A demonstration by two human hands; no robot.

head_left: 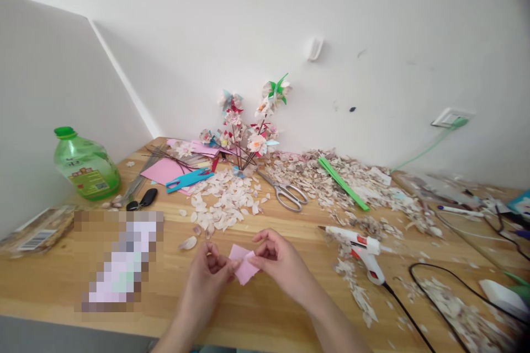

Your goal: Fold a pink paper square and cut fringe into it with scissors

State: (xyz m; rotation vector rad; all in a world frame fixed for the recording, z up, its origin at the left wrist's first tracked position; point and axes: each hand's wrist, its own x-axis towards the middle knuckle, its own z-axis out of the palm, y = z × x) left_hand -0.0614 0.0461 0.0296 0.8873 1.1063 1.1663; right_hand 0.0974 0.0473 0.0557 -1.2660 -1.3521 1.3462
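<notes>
Both my hands hold a small pink piece of paper [244,267] just above the wooden table [290,231], near its front edge. My left hand [209,273] pinches its left side with curled fingers. My right hand [277,262] pinches its right edge between thumb and fingertips. The paper looks partly folded. A pile of pale paper petals [223,201] lies just beyond my hands.
Scissors [285,193], a white glue gun [360,248] with a black cord, a green strip [342,182], a bunch of paper flowers [248,132], pink sheets [168,168], a blue cutter [188,179], a green bottle [85,165] and paper scraps [372,187] lie around.
</notes>
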